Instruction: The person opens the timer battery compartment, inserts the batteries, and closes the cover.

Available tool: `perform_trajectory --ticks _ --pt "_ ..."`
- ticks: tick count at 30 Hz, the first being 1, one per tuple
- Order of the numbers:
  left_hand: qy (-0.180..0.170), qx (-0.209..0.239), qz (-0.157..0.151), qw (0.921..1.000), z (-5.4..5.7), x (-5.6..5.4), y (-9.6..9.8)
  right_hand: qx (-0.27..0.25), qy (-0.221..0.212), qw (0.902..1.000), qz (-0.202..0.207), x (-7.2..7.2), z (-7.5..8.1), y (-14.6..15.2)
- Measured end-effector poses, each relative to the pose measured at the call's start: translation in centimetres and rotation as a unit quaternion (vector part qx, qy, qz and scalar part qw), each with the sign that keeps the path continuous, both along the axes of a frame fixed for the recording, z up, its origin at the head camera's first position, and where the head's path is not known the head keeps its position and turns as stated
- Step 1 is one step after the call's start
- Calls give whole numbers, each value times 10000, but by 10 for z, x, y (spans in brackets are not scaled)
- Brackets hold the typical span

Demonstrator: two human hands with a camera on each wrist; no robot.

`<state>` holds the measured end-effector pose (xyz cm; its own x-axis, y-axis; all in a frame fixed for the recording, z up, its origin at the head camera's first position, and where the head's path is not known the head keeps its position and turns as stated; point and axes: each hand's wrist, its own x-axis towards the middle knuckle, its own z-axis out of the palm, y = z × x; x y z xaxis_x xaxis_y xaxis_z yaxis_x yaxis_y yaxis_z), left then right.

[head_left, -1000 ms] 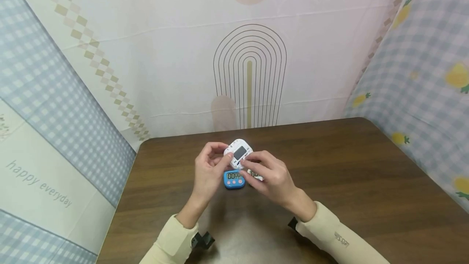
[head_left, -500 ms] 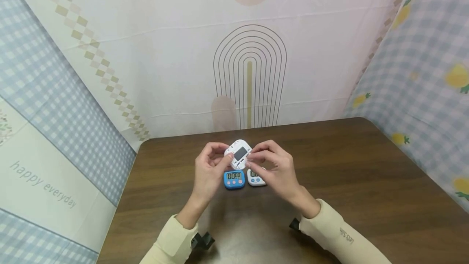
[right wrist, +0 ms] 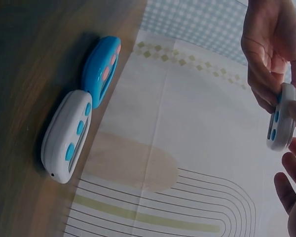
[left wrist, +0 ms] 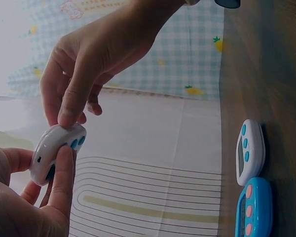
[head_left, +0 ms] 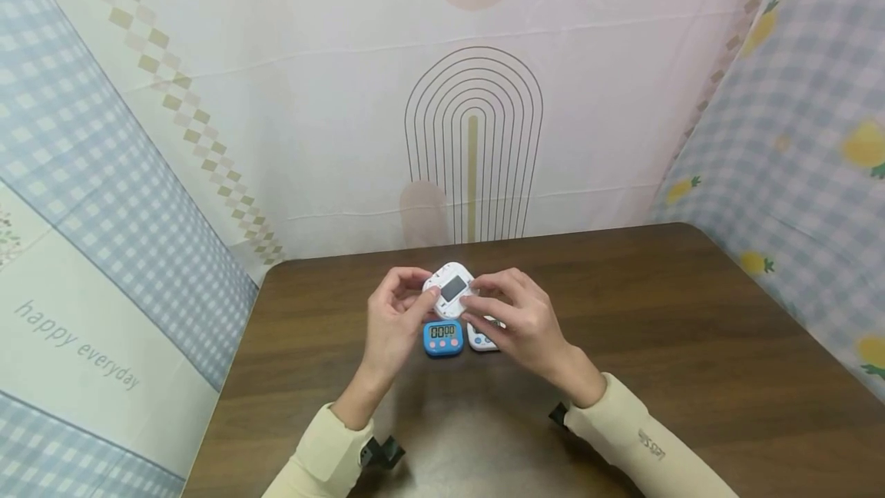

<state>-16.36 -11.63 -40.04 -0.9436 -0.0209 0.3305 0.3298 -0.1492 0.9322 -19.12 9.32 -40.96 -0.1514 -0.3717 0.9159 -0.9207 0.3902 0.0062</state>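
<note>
A white digital timer [head_left: 453, 289] is held up over the table, its back with a dark grey rectangle turned toward the head camera. My left hand [head_left: 396, 321] grips its left side, thumb on the back and fingers behind. The curled fingers of my right hand [head_left: 520, 320] pinch at its right lower edge. In the left wrist view, blue buttons show on the front of this timer [left wrist: 49, 148]. Below the hands, a blue timer [head_left: 443, 344] with pink buttons lies on the table. Beside it lies a second white timer [head_left: 482, 338] with blue buttons, partly hidden by my right hand.
The brown wooden table [head_left: 311, 375] extends to both sides of the hands. Behind it hangs a pale cloth [head_left: 332, 137] with an arch pattern. Blue checked cloths [head_left: 781, 152] hang at the left and right.
My right fingers drew slightly off the held timer, then came back onto its right lower edge. A dark slot on its back no longer shows. The left hand stays in place.
</note>
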Motion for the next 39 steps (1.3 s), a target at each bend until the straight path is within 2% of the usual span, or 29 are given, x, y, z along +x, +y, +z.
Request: perform_trajectory --ticks 3,6,12,15,18,23,26,32,39 --pt "-11 -24 -16 10000 0 0 0 17 65 10000 -9 -1 0 1" --pt "-16 -46 -34 10000 -1 0 0 -35 -45 9999 87 -1 0 1" --pt "-17 -71 -68 10000 0 0 0 -234 -784 9956 447 0 0 2" --pt "-28 -117 -64 9999 0 1 0 -279 -1015 9928 571 -1 -2 2" --pt "-41 -137 -73 9999 0 1 0 -208 -954 9935 585 -2 -3 2" --pt "-63 -149 -125 9998 0 1 0 -60 -568 9964 626 -4 -3 2" --pt "-62 -186 -147 9997 0 1 0 -113 -549 9956 751 -5 -3 2" --pt "-56 -268 -211 9994 -1 2 -1 -401 -942 9885 1109 -6 -3 2" --pt "-68 -474 -276 9985 -1 2 -3 -545 -1630 9728 1552 -5 -5 3"
